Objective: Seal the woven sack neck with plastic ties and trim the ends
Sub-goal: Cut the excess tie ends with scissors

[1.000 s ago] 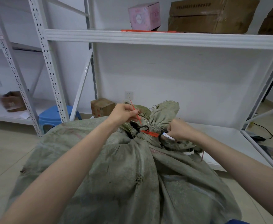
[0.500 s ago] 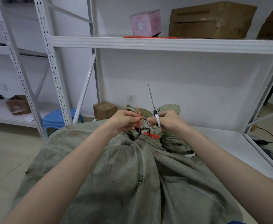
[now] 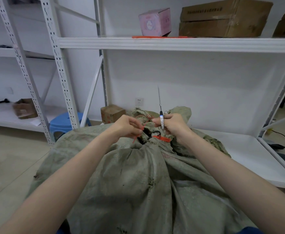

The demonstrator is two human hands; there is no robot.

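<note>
A large grey-green woven sack (image 3: 138, 174) fills the foreground, its neck (image 3: 148, 141) gathered just beyond my hands. An orange plastic tie (image 3: 162, 138) is cinched around the neck beside a black tie loop (image 3: 152, 133). My left hand (image 3: 128, 126) pinches a loose length of orange tie (image 3: 139, 133) that slants down to the left. My right hand (image 3: 172, 124) grips scissors (image 3: 160, 108) with the blades closed and pointing straight up.
White metal shelving (image 3: 172, 43) stands behind the sack, with spare orange ties (image 3: 160, 37), a pink box (image 3: 155, 21) and brown cartons (image 3: 222, 17) on top. A blue stool (image 3: 62, 122) and small carton (image 3: 112, 114) sit on the floor at left. A low white shelf (image 3: 249, 154) lies at right.
My right hand has lifted the scissors from beside the neck until the blades point up. The orange tie length in my left hand has swung from upright to slanting downward.
</note>
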